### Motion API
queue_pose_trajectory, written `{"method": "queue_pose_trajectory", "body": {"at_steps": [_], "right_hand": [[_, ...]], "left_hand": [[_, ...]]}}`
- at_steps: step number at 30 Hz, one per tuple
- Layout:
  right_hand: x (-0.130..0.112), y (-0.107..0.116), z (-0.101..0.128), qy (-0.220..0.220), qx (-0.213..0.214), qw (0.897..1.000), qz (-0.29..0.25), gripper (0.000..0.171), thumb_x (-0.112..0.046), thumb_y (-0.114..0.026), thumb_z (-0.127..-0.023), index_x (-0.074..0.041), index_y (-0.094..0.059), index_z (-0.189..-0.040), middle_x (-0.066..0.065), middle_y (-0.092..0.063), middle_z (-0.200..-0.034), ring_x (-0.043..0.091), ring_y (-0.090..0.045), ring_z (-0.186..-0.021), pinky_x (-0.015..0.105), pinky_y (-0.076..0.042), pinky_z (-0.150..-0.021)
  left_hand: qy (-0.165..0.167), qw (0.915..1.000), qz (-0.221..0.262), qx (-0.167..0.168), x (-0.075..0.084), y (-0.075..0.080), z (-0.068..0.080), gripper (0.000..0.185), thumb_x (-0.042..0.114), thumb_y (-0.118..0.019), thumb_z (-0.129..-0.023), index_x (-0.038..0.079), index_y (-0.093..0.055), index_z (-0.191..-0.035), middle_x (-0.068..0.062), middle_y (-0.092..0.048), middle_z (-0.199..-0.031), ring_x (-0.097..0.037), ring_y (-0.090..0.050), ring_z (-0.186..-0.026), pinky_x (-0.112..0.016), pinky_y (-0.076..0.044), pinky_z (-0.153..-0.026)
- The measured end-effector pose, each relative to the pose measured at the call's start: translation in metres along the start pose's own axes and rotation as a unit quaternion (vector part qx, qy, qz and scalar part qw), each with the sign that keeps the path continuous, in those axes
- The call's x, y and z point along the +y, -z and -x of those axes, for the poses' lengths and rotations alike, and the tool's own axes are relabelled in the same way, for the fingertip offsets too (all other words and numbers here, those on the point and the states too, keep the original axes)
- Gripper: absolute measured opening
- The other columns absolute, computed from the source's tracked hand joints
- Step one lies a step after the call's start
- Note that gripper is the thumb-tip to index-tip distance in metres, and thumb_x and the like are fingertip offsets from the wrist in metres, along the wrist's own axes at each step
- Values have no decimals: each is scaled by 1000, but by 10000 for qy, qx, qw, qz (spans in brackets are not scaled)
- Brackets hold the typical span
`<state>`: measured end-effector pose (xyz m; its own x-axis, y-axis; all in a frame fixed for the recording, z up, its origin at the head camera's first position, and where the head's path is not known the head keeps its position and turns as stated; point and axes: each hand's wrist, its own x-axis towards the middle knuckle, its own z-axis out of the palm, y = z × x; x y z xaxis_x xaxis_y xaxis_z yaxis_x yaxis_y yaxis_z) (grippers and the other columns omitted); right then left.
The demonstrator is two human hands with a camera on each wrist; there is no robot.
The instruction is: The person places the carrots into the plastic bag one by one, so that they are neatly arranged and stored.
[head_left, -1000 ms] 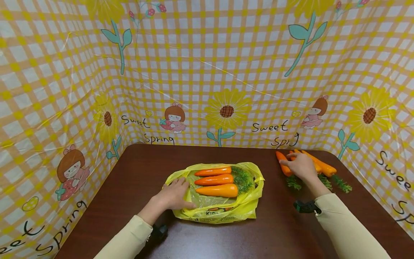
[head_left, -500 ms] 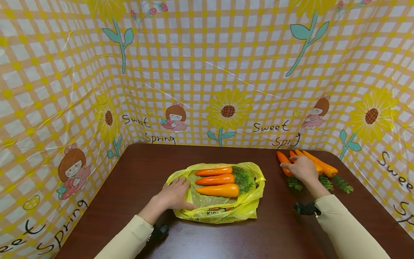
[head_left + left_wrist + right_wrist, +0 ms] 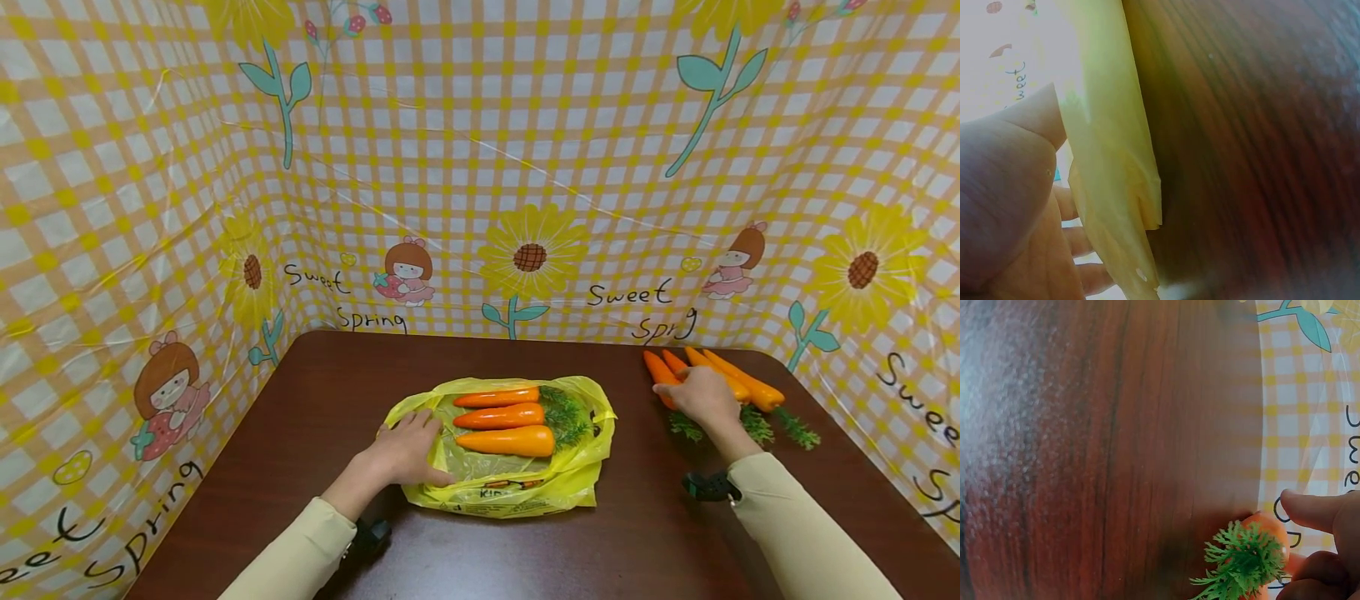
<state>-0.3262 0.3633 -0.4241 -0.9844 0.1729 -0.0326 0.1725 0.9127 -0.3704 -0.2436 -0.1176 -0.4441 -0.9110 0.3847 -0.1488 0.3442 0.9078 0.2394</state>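
I am seeing my right hand (image 3: 701,393) closing further round a loose carrot (image 3: 660,372) on the bench (image 3: 315,417), grasp likely forming, while my left hand (image 3: 405,450) keeps pressing the yellow bag (image 3: 517,492) flat with relaxed fingers.

A dark brown wood-grain worktop (image 3: 315,400) carried everything. Near its middle lay a yellow bag (image 3: 510,492), flat and open, with three carrots (image 3: 501,417) side by side on it, greens to the right. At the far right corner a bunch of loose carrots (image 3: 750,388) lay directly on the wood, greens toward the near side, well apart from the bag
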Motion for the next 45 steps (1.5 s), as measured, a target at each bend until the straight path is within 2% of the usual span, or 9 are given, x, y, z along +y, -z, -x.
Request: {"method": "queue_pose_trajectory", "body": {"at_steps": [2, 6, 9, 11, 17, 23, 36, 40, 45], "right_hand": [[0, -1, 0, -85, -11, 10000, -16, 74, -51, -70, -90, 9, -59, -131, 27, -66, -106, 31, -60, -75, 37, -46, -58], [1, -3, 0, -230, -32, 9997, -42, 54, -47, -71, -91, 4, -65, -106, 15, -61, -80, 28, -55, -67, 37, -43, -56], [0, -4, 0, -305, -58, 9995, -18, 45, -46, -70, -91, -2, -63, -87, 9, -52, -70, 26, -52, -62, 37, -42, -55], [-1, -3, 1, -321, -74, 9995, 12, 45, -47, -71, -90, -4, -61, -82, 9, -50, -69, 26, -51, -61, 37, -41, -55], [-1, -1, 1, -187, -91, 9996, 189, 46, -49, -73, -87, -3, -64, -83, 16, -58, -76, 28, -54, -64, 38, -42, -55], [-3, 0, 1, -262, -246, 9990, 260, 45, -51, -75, -84, -12, -61, -66, 14, -58, -73, 28, -56, -65, 40, -43, -55], [-4, 0, -1, -250, -312, 9986, 340, 52, -53, -73, -84, -18, -50, -55, -2, -37, -54, 21, -47, -54, 34, -38, -52], [-3, 0, 0, -242, -341, 9987, 287, 53, -55, -73, -84, -18, -50, -55, -4, -34, -53, 18, -44, -51, 32, -37, -50], [-2, 2, -1, -7, -332, 9993, 198, 52, -54, -71, -87, -16, -50, -57, -5, -35, -52, 15, -39, -49, 30, -36, -49]], "left_hand": [[-8, 10000, 7, -5, 0, 0, 1, 93, 64, -76, -79, 11, -45, -150, -14, -35, -160, -36, -34, -147, -72, -33, -106], [-23, 10000, 2, -20, -1, 0, 1, 93, 64, -75, -80, 12, -44, -151, -14, -33, -161, -36, -32, -148, -72, -32, -107], [-40, 10000, -25, -18, -1, 0, 0, 93, 64, -75, -80, 12, -44, -151, -14, -33, -161, -35, -31, -149, -72, -31, -107], [-44, 10000, -41, -19, -1, 1, 0, 93, 64, -75, -81, 12, -44, -151, -14, -33, -161, -35, -32, -148, -72, -31, -107], [-56, 10000, -44, -1, -1, 3, -1, 91, 63, -75, -81, 11, -44, -149, -15, -34, -160, -37, -33, -147, -73, -32, -105], [-23, 10000, -93, 9, -2, 3, -2, 91, 63, -75, -80, 11, -45, -149, -15, -34, -160, -36, -34, -146, -72, -33, -105], [-22, 10000, -94, -27, -2, 1, -1, 92, 64, -75, -80, 11, -45, -149, -15, -34, -160, -36, -34, -147, -72, -33, -105], [-37, 9999, -105, -27, -1, 1, 0, 92, 64, -75, -81, 11, -44, -149, -15, -34, -160, -36, -34, -147, -72, -34, -105], [-41, 10000, -79, -21, -1, 1, 0, 91, 63, -75, -81, 11, -45, -149, -15, -34, -160, -36, -34, -147, -72, -34, -105]]}}
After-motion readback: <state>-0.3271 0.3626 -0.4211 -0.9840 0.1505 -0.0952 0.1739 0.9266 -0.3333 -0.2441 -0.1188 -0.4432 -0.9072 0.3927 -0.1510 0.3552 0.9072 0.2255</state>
